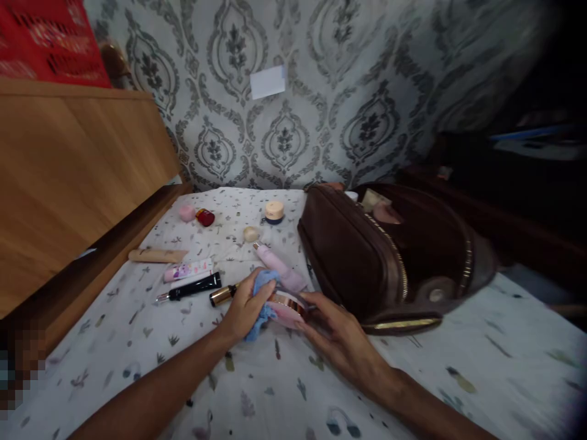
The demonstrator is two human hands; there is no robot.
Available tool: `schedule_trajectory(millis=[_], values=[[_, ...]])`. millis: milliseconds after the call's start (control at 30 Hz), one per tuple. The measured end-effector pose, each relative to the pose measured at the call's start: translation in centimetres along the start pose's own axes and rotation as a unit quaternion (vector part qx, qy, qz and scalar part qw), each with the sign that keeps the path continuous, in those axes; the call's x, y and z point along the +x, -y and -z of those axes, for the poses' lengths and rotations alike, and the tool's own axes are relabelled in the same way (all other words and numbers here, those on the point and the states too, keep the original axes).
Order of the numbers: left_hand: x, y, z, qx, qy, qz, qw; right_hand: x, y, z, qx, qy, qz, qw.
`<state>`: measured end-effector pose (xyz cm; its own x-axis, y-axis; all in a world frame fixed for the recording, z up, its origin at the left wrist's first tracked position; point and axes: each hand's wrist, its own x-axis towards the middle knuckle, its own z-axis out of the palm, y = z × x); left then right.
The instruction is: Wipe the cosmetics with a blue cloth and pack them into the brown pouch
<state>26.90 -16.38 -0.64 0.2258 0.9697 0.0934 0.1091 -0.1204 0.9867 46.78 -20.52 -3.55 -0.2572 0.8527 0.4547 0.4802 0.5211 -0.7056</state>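
My left hand (246, 308) is closed on a crumpled blue cloth (257, 327), pressing it to the side of a round pink compact (288, 311) with a shiny rose-gold band. The fingers of my right hand (342, 333) grip the compact's other edge. Just beyond it lies a pale pink squeeze tube (280, 269). A gold-capped cosmetic tube (223, 296) lies beside my left hand, partly hidden by it. Farther left are a black tube (195, 287) and a white-and-pink tube (189, 270).
An open dark brown bag (353, 256) stands on the patterned sheet (247, 397) at right. Toward the wall are a cream-lidded jar (274, 211), a small beige item (251, 234), a dark red bottle (205, 217) and a pink item (186, 212). A beige tube (157, 255) lies by the wooden edge.
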Motion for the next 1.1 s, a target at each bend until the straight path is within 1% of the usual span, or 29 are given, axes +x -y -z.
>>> schedule_trajectory(millis=[100,233,300,333,433,467,567,767,833,967,1033,1100], values=[[-0.1,-0.1,-0.2,0.012,-0.015,-0.005,1.000,0.0,0.4,-0.1,0.022,-0.002,0.023,1.000],[-0.3,-0.3,-0.3,0.022,-0.075,0.014,0.997,-0.1,0.8,0.1,0.040,0.003,0.039,0.998],[-0.5,-0.5,-0.3,0.025,-0.105,0.042,0.993,-0.2,1.0,0.3,0.038,0.013,0.048,0.998],[-0.5,-0.6,-0.4,0.024,-0.123,0.067,0.990,-0.3,1.1,0.5,0.039,0.017,0.057,0.997],[-0.5,-1.2,-0.7,-0.011,-0.167,0.131,0.977,-0.4,1.4,1.0,0.047,-0.007,0.106,0.993],[-0.4,-1.5,-1.0,-0.035,-0.166,0.136,0.976,-0.4,1.6,1.2,0.048,-0.021,0.120,0.991],[0.1,-2.9,-1.8,-0.098,-0.128,0.116,0.980,-0.3,2.0,1.8,0.053,-0.060,0.142,0.987],[2.0,-6.3,-3.7,-0.116,-0.069,0.079,0.988,0.2,2.5,3.1,0.068,-0.153,0.161,0.973],[2.6,-7.0,-4.1,-0.106,-0.058,0.056,0.991,0.3,2.7,3.4,0.057,-0.172,0.175,0.968],[3.4,-8.1,-4.5,-0.044,-0.027,-0.023,0.998,0.4,3.3,4.1,0.034,-0.178,0.174,0.968],[3.7,-8.6,-4.5,-0.020,-0.020,-0.057,0.998,0.5,3.6,4.5,0.026,-0.184,0.177,0.967],[4.1,-9.0,-4.6,0.002,-0.009,-0.086,0.996,0.6,4.0,5.1,0.021,-0.194,0.197,0.961]])
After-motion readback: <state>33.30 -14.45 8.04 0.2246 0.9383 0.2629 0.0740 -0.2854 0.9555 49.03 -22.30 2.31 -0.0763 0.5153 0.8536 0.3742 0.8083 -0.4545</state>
